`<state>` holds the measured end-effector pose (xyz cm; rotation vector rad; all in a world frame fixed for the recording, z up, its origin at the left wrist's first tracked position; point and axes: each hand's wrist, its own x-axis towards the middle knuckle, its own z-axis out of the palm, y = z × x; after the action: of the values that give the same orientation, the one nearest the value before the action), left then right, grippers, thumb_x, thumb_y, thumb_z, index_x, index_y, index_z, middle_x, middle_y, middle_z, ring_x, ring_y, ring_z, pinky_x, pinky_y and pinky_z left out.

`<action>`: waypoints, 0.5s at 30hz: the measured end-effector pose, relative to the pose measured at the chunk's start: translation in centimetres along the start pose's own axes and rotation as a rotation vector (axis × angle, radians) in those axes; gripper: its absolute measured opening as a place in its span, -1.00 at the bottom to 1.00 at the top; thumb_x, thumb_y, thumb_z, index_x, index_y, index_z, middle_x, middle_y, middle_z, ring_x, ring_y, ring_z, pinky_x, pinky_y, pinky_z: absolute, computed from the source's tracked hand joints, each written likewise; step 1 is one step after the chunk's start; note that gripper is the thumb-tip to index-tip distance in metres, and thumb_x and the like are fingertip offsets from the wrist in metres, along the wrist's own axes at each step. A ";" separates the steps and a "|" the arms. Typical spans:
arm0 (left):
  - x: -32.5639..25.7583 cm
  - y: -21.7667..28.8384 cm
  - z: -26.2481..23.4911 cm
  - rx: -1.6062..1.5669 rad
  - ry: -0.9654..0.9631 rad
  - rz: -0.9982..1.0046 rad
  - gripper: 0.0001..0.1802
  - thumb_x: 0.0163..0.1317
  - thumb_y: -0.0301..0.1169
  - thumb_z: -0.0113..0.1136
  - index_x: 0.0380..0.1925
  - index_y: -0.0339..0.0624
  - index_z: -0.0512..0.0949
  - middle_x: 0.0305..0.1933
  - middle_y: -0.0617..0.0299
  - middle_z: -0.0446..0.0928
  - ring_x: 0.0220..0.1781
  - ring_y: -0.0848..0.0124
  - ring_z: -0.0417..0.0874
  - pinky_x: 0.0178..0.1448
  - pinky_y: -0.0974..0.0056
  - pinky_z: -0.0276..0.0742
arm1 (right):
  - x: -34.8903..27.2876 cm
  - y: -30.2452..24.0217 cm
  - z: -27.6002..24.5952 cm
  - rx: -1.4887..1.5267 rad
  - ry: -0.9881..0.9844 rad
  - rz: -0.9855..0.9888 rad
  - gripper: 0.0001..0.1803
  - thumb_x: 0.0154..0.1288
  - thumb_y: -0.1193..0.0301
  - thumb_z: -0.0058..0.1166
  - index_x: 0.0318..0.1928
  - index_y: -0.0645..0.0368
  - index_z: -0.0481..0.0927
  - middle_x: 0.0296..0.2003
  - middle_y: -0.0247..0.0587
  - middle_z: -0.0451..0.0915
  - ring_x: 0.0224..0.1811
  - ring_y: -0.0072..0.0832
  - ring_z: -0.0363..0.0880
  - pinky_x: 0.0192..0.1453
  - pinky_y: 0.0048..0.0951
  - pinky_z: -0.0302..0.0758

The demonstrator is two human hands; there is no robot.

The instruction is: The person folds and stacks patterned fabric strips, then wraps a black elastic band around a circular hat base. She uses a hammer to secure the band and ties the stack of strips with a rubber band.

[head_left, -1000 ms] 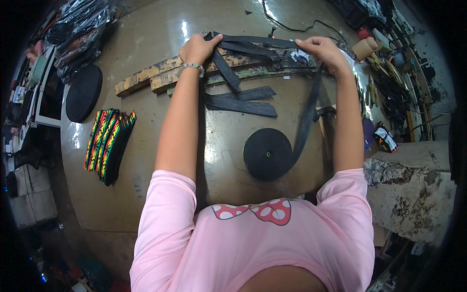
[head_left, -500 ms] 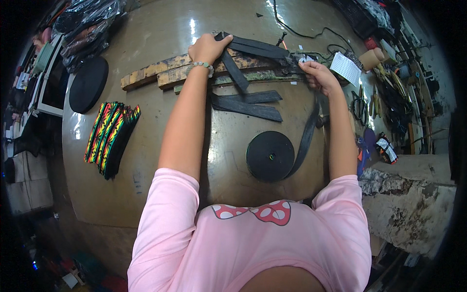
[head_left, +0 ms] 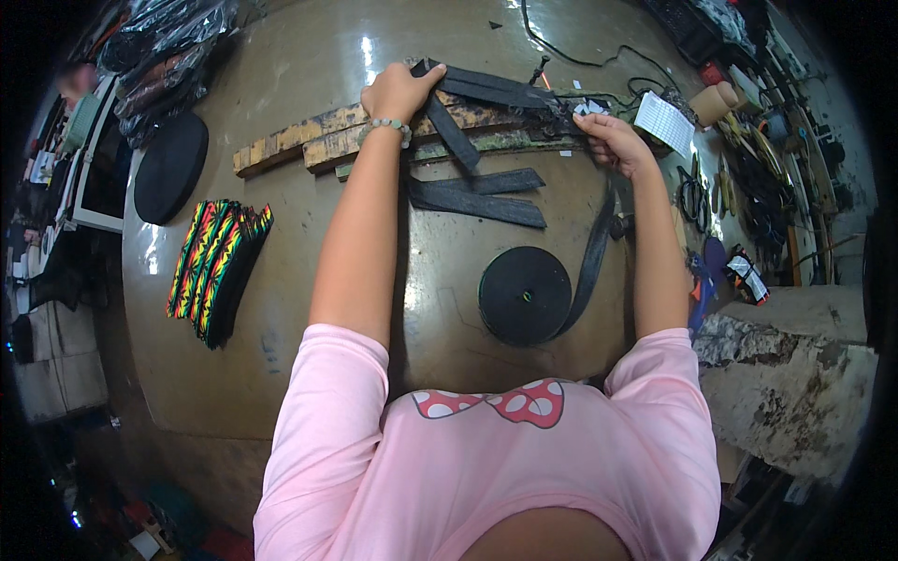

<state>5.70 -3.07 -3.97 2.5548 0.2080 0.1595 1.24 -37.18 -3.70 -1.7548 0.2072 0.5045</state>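
Over the long wooden bars (head_left: pixel 297 136) on the shiny brown table (head_left: pixel 215 393), my left hand (head_left: pixel 400 93) is gripping the black strap (head_left: pixel 496 89), thumb pressing on it. The strap is going from there to the right end of the bars, and a short tail is hanging down beside my left hand. My right hand (head_left: pixel 613 142) is bending its fingers in by that end; I cannot tell if they are grasping the strap. A bead bracelet (head_left: pixel 390 124) is circling my left wrist.

Nearer to me, two cut black strips (head_left: pixel 477 204) are lying spread like a V. Below them a black strap roll (head_left: pixel 526 294) is sitting flat, and its loose part is curving up behind my right hand. Off to my left, a bright zigzag strap bundle (head_left: pixel 220 271) is resting near a big black roll (head_left: pixel 171 168). To my right, black-handled scissors (head_left: pixel 692 198) are lying below a white paper (head_left: pixel 666 123).
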 end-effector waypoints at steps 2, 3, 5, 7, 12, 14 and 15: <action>-0.1 0.2 -0.2 0.022 0.004 0.005 -0.28 -0.03 0.32 0.15 -0.36 -0.19 0.69 -0.31 0.01 0.68 -0.19 0.08 0.70 -0.02 0.09 0.43 | -0.4 -0.3 -0.1 -0.047 0.029 0.009 -0.69 0.25 0.13 0.23 -0.46 0.03 0.48 -0.65 -0.59 0.27 -0.69 -0.73 0.12 -0.63 -0.58 0.03; -0.1 0.2 -0.3 0.044 -0.005 -0.002 -0.28 -0.03 0.32 0.15 -0.35 -0.19 0.69 -0.31 0.01 0.68 -0.18 0.08 0.70 -0.03 0.10 0.44 | -0.8 -0.7 -0.1 -0.212 0.142 -0.036 -0.68 0.25 0.14 0.22 -0.43 0.09 0.52 -0.63 -0.55 0.34 -0.67 -0.70 0.18 -0.61 -0.57 0.10; -0.3 0.2 -0.5 0.014 -0.035 0.009 -0.31 -0.03 0.29 0.17 -0.32 -0.17 0.69 -0.31 0.03 0.68 -0.19 0.09 0.70 -0.05 0.12 0.47 | -1.9 -2.2 0.4 -0.579 0.406 -0.066 -0.66 0.25 0.15 0.22 -0.37 0.20 0.58 -0.60 -0.46 0.46 -0.64 -0.65 0.29 -0.57 -0.53 0.22; -0.5 -0.2 -0.7 -0.040 -0.052 0.038 -0.34 -0.02 0.26 0.19 -0.29 -0.14 0.69 -0.30 0.06 0.69 -0.19 0.10 0.70 -0.07 0.13 0.50 | -3.3 -4.7 1.2 -0.472 0.443 -0.398 -0.67 0.27 0.15 0.20 -0.28 0.21 0.62 -0.54 -0.41 0.52 -0.55 -0.66 0.38 -0.47 -0.57 0.28; -0.5 -1.7 -1.2 -0.184 -0.100 0.095 -0.45 -0.02 0.14 0.22 -0.24 -0.06 0.70 -0.30 0.08 0.69 -0.19 0.08 0.69 -0.06 0.10 0.54 | -1.3 -11.1 9.2 -0.461 0.259 -0.791 -0.63 0.31 0.22 0.12 -0.12 0.32 0.63 -0.39 -0.25 0.69 -0.32 -0.58 0.64 -0.18 -0.51 0.50; -0.4 -1.9 -1.3 -0.215 -0.083 0.088 -0.45 -0.04 0.12 0.22 -0.23 -0.07 0.70 -0.28 0.05 0.68 -0.17 0.07 0.69 -0.05 0.10 0.54 | 2.0 -11.6 13.6 -0.592 0.239 -0.683 -0.73 0.24 0.29 0.11 -0.24 0.26 0.67 -0.44 -0.15 0.71 -0.36 -0.38 0.70 -0.15 -0.34 0.56; -0.4 -1.9 -1.4 -0.231 -0.082 0.083 -0.45 -0.05 0.12 0.22 -0.22 -0.08 0.70 -0.27 0.03 0.68 -0.16 0.07 0.69 -0.04 0.10 0.54 | 3.4 -11.4 14.9 -0.654 0.248 -0.594 -0.76 0.22 0.32 0.10 -0.25 0.24 0.69 -0.43 -0.15 0.71 -0.34 -0.34 0.70 -0.12 -0.31 0.56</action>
<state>4.89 -0.84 -3.83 2.3349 0.0481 0.1032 5.55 -19.57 2.32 -2.3858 -0.3446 -0.1051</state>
